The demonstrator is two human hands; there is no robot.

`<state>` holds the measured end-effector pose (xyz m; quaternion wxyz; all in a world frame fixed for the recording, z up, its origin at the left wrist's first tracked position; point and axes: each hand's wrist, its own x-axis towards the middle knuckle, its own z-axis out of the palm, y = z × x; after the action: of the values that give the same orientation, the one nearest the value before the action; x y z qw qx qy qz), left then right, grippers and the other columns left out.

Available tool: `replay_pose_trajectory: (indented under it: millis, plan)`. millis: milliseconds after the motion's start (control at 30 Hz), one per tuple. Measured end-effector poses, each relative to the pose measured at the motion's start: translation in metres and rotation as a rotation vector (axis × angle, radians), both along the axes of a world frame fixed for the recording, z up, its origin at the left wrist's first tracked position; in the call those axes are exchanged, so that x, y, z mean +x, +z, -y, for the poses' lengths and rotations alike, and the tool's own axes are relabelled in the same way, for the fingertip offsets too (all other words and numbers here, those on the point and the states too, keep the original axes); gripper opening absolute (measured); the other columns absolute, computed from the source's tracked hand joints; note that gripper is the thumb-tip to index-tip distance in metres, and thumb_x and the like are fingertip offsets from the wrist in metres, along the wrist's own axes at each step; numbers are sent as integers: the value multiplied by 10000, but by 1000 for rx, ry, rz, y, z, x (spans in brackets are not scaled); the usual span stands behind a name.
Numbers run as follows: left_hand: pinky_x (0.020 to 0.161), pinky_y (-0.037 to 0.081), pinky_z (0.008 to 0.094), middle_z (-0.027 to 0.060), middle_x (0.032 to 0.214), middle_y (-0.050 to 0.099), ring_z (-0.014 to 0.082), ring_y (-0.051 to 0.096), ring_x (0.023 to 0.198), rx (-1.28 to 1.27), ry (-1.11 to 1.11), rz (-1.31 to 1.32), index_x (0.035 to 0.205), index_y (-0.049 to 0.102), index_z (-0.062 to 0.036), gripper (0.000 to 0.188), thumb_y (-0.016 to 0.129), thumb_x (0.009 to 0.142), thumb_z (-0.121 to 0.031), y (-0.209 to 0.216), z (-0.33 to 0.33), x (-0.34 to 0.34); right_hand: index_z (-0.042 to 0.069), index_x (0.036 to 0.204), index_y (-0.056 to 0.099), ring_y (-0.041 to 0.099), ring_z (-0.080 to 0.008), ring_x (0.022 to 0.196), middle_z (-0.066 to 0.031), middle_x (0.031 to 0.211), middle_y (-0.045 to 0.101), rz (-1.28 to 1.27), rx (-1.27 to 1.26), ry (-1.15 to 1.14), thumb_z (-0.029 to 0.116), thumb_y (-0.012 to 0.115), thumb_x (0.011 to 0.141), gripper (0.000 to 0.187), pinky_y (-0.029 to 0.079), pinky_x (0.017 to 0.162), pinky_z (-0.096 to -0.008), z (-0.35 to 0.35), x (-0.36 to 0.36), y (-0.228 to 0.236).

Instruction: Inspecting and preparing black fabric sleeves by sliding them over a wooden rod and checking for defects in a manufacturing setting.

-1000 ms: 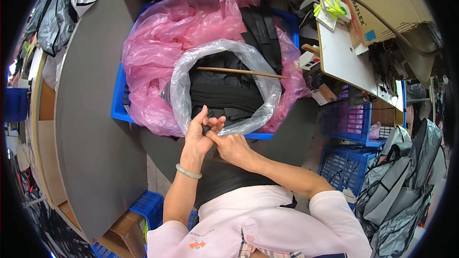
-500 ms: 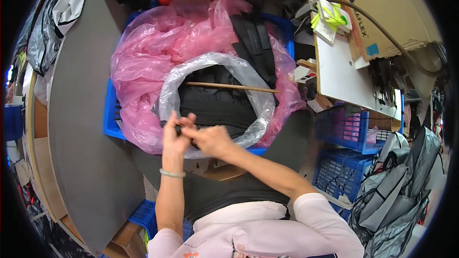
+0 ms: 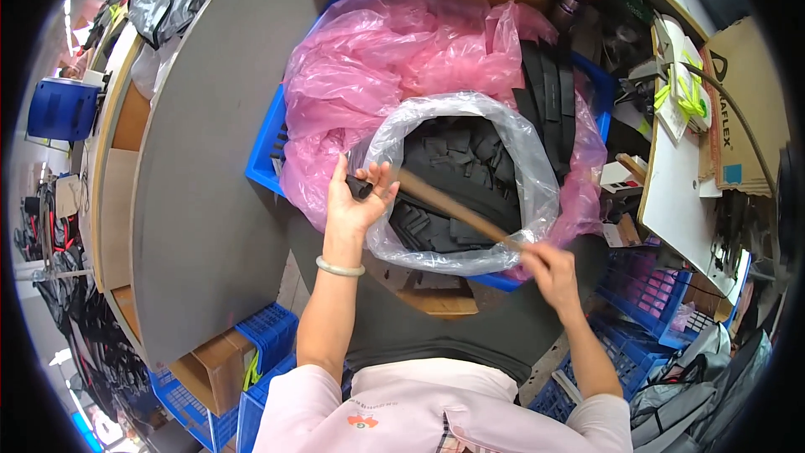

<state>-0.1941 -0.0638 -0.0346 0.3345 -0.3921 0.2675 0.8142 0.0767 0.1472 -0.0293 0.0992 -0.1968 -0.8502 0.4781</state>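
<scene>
Currently the left hand [image 3: 355,208] is palm up beside the left rim of a clear plastic bag [image 3: 518,122], thumb raised, fingers loosely curled about a small black piece [image 3: 359,188]. The right hand [image 3: 551,273], at the bag's near right rim, grips one end of a wooden stick [image 3: 459,208], blurred here; the stick slants over the bag's mouth, its other end by the left fingers, and I cannot tell whether they touch. Inside the bag lie flat black pieces [image 3: 457,153], with a longer black strip [image 3: 478,197] curving among them. Pink plastic sheeting [image 3: 356,59] bunches around the bag, filling the far left corner of a blue crate [image 3: 267,144]; black straps [image 3: 551,96] lie toward its far right corner. A pale bangle [image 3: 340,268] circles the left wrist
</scene>
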Motion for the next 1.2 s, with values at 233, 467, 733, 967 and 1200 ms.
replay_pose_trajectory:
  millis: [233, 467, 733, 967, 1200]
  plan:
    - [908, 421, 488, 42, 602, 572, 223, 614, 743, 95, -5, -61, 540, 453, -126, 478, 598, 843, -465, 31, -5, 21, -8, 1014, 645, 587, -99, 601, -76, 714, 636, -6, -150, -40, -2, 622, 804, 212, 454, 546, -217, 53, 25, 22]
    - [897, 441, 471, 86, 473, 458, 296, 591, 603, 68, -145, -582, 523, 379, -136, 473, 543, 905, -361, 43, 6, 40, 5, 1023, 629, 561, -83, 583, -45, 697, 621, 14, -232, -100, 21, 614, 830, 195, 446, 536, -212, 89, 22, 47]
    - [1014, 351, 436, 78, 396, 436, 326, 655, 630, 209, -231, -878, 489, 346, -175, 487, 426, 959, -278, 84, 8, 38, 109, 1076, 501, 347, -75, 458, -97, 644, 490, 178, -1672, -40, 94, 558, 906, 180, 248, 385, -181, 147, -16, 51]
    - [942, 425, 428, 51, 449, 484, 341, 666, 694, 82, -439, -761, 549, 462, -85, 425, 476, 937, -258, 111, -2, 68, 9, 1015, 609, 464, -39, 553, 12, 666, 528, -56, -604, -104, 53, 550, 901, 136, 350, 477, -176, 127, -36, 103]
    - [984, 358, 449, 77, 484, 506, 303, 652, 704, 96, -267, -927, 556, 421, -112, 511, 406, 943, -445, 115, 19, 39, 19, 990, 570, 456, -62, 465, -53, 625, 557, -8, -797, -90, 63, 587, 874, 125, 303, 384, -180, 125, -43, 86]
